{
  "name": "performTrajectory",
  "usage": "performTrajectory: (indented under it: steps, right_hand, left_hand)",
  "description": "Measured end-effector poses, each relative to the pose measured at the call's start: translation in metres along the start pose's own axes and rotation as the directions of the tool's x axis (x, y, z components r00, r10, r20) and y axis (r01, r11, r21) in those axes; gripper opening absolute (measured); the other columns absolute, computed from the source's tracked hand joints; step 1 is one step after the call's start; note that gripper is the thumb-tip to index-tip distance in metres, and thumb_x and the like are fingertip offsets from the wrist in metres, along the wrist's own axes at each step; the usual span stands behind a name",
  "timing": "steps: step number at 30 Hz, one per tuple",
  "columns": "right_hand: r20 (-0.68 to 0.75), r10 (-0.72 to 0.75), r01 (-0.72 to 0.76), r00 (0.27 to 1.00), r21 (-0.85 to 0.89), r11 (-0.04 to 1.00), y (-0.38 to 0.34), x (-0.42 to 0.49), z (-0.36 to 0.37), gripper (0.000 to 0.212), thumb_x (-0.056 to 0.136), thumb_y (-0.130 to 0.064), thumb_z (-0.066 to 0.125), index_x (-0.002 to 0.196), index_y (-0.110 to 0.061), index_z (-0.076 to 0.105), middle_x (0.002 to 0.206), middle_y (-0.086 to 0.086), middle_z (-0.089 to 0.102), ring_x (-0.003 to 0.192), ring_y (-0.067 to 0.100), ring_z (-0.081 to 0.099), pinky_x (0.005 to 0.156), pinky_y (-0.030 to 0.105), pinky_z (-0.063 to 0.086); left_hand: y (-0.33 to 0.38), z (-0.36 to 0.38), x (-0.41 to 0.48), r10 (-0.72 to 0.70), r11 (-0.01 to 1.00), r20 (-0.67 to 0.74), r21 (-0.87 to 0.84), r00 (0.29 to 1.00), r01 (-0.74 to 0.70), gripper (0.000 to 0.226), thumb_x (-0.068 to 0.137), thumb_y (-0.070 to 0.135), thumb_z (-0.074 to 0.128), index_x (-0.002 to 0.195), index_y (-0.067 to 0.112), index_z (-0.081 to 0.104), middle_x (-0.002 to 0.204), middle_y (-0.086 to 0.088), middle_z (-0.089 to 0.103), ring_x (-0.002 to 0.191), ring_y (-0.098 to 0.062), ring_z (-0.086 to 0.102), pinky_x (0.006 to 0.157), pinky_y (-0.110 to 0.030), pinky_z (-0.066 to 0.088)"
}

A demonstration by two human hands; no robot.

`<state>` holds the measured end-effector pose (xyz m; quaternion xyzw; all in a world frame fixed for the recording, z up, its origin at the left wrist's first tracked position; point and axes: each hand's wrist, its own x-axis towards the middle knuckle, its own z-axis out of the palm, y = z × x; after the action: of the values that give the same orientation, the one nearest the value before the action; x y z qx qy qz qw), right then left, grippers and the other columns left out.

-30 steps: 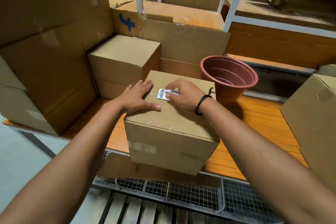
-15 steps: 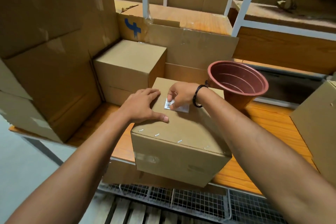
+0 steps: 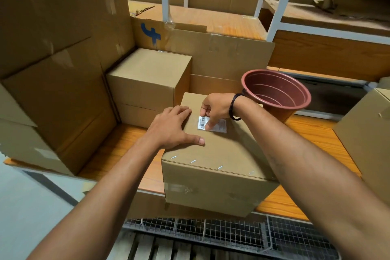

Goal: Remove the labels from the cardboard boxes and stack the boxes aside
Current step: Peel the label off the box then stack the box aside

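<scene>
A stapled cardboard box (image 3: 219, 167) sits at the front edge of the orange shelf, overhanging it slightly. A white barcode label (image 3: 202, 123) is stuck on its top. My left hand (image 3: 174, 127) lies flat on the box's top left corner, fingers straight, pressing it down. My right hand (image 3: 213, 107) reaches over the far side with fingers curled, pinching the label; the label's middle is hidden under those fingers. A black band circles the right wrist.
A reddish plastic pot (image 3: 276, 93) stands just right of the box. A smaller closed box (image 3: 147, 78) sits behind left, large cartons (image 3: 54, 65) fill the left, another box (image 3: 367, 139) is at the right edge. Wire mesh (image 3: 221, 232) lies below the shelf (image 3: 118, 150).
My right hand turned from lying over the label's right end to curling down onto it from the far side. The left hand stayed put. The view shifted slightly.
</scene>
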<state>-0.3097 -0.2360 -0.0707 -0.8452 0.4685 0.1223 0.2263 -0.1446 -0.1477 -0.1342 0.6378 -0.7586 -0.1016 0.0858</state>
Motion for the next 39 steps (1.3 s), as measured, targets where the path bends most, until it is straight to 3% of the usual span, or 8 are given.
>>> performTrajectory:
  steps: [2,5,7,13,21,30,35,39]
  right_hand:
    - [0.008,0.004,-0.004,1.000,-0.016,1.000,-0.003,-0.001,-0.001,0.037,0.070,-0.030,0.086,0.097,-0.024,0.061,0.094,-0.006,0.062,0.093,0.019,0.058,0.081,0.033,0.052]
    - [-0.037,-0.013,0.006,0.999,-0.163,0.987,-0.009,-0.004,0.004,0.062,0.069,-0.038,0.085,0.121,-0.020,0.057,0.109,-0.004,0.060,0.099,0.020,0.056,0.080,0.031,0.047]
    - [-0.077,-0.020,0.003,0.997,-0.210,0.978,-0.012,-0.005,0.010,0.068,0.066,-0.041,0.087,0.123,-0.019,0.058,0.111,-0.002,0.061,0.098,0.021,0.056,0.079,0.030,0.046]
    - [-0.023,0.029,-0.031,0.999,-0.091,0.995,-0.013,-0.005,0.001,0.048,0.063,-0.036,0.089,0.102,-0.020,0.066,0.091,-0.005,0.064,0.084,0.016,0.059,0.068,0.026,0.049]
    - [0.051,0.054,-0.050,0.997,-0.070,0.996,-0.014,0.002,-0.004,0.062,0.059,-0.037,0.092,0.109,-0.020,0.060,0.092,-0.004,0.061,0.085,0.015,0.057,0.070,0.027,0.049]
    - [0.070,0.043,-0.037,0.997,-0.093,0.995,-0.014,0.003,-0.005,0.050,0.060,-0.038,0.090,0.101,-0.021,0.067,0.085,-0.007,0.064,0.079,0.013,0.059,0.061,0.025,0.045]
    - [0.093,0.019,-0.013,0.996,-0.060,0.998,-0.014,0.004,-0.008,0.036,0.064,-0.036,0.089,0.088,-0.025,0.064,0.087,-0.007,0.065,0.084,0.015,0.059,0.064,0.025,0.045]
    - [0.065,-0.004,0.005,0.998,-0.006,1.000,-0.013,-0.001,-0.017,0.030,0.075,-0.033,0.082,0.099,-0.025,0.066,0.091,-0.008,0.066,0.085,0.011,0.061,0.069,0.025,0.050]
  left_hand:
    - [-0.001,0.001,0.001,0.000,1.000,0.002,-0.010,1.000,0.000,0.129,0.049,0.100,0.033,0.153,0.024,0.023,0.158,0.006,0.025,0.140,-0.022,0.026,0.111,-0.047,0.031]
    - [-0.003,0.003,0.002,0.007,1.000,-0.002,-0.020,1.000,-0.007,0.125,0.055,0.098,0.040,0.153,0.024,0.024,0.157,0.006,0.025,0.140,-0.022,0.026,0.111,-0.048,0.032]
    - [-0.003,0.004,0.003,0.009,1.000,-0.002,-0.021,1.000,-0.009,0.125,0.054,0.099,0.040,0.153,0.024,0.024,0.157,0.006,0.026,0.139,-0.022,0.027,0.110,-0.047,0.032]
    - [-0.003,0.003,0.001,0.008,1.000,-0.002,-0.025,1.000,-0.008,0.130,0.050,0.101,0.035,0.153,0.023,0.024,0.158,0.006,0.025,0.140,-0.022,0.026,0.111,-0.048,0.032]
    - [-0.001,0.002,0.000,-0.008,1.000,0.010,-0.018,1.000,0.008,0.127,0.051,0.101,0.036,0.154,0.027,0.022,0.158,0.008,0.024,0.141,-0.022,0.025,0.111,-0.048,0.032]
    - [0.001,0.000,-0.001,-0.023,1.000,0.023,-0.011,0.999,0.023,0.122,0.055,0.096,0.040,0.154,0.028,0.021,0.159,0.008,0.023,0.141,-0.022,0.024,0.111,-0.048,0.031]
    - [0.001,0.000,-0.001,-0.018,0.999,0.020,-0.031,1.000,0.019,0.118,0.058,0.093,0.046,0.154,0.027,0.022,0.159,0.008,0.023,0.141,-0.022,0.025,0.110,-0.047,0.031]
    - [0.000,0.001,0.000,-0.024,0.997,0.018,-0.073,1.000,0.026,0.119,0.056,0.094,0.049,0.152,0.029,0.022,0.157,0.006,0.027,0.139,-0.023,0.028,0.109,-0.048,0.033]
